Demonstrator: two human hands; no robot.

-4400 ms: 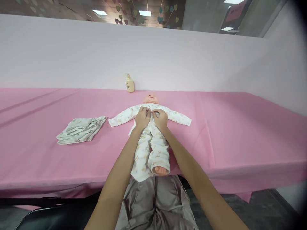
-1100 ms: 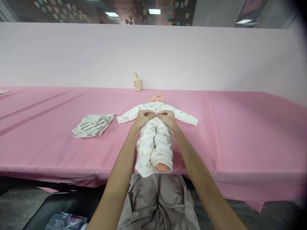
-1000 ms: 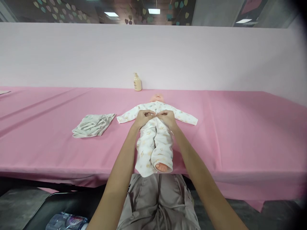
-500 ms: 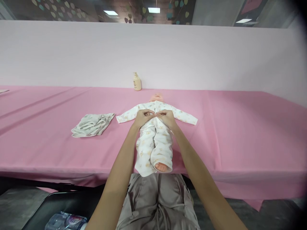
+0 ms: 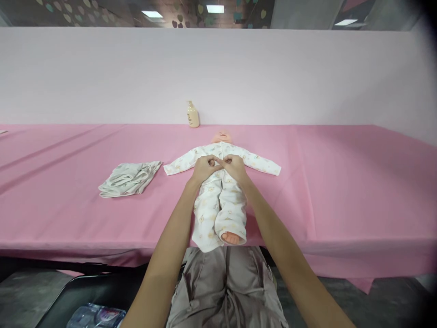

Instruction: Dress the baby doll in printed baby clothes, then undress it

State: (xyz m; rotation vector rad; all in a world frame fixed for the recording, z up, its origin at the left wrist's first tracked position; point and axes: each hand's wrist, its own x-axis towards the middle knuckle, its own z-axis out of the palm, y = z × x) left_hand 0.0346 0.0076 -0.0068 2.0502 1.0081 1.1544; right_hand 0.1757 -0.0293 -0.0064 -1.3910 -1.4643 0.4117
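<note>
L hand [image 5: 205,168] & R hand [image 5: 235,169] pinch white, print-patterned cloth baby outfit [image 5: 221,150] mid-front — prob. fastening; next needs steady alignment.

White wall [image 5: 218,73] behind pink-draped table [image 5: 348,196], grey floor [image 5: 27,291] below

We are counting two bare hands: one left hand [image 5: 205,168] and one right hand [image 5: 235,168], with two forearms [image 5: 275,234]. We are tallying one doll [image 5: 221,137], one foot [image 5: 231,238] showing; on its patterned clothing [image 5: 221,149], two sleeves [image 5: 180,163] and two trouser legs [image 5: 206,214]. We are making bottles two: one pump bottle [image 5: 193,116], one clear plastic bottle [image 5: 93,317]. We are listing one folded cloth bundle [image 5: 129,180], one pink-covered table [image 5: 351,196], one black seat [image 5: 68,298], one pair of worn trousers [image 5: 206,280]. We are logging three light panels [image 5: 215,9]; heart shapes [image 5: 174,24] are running to many, too blurred for numbering.
</note>
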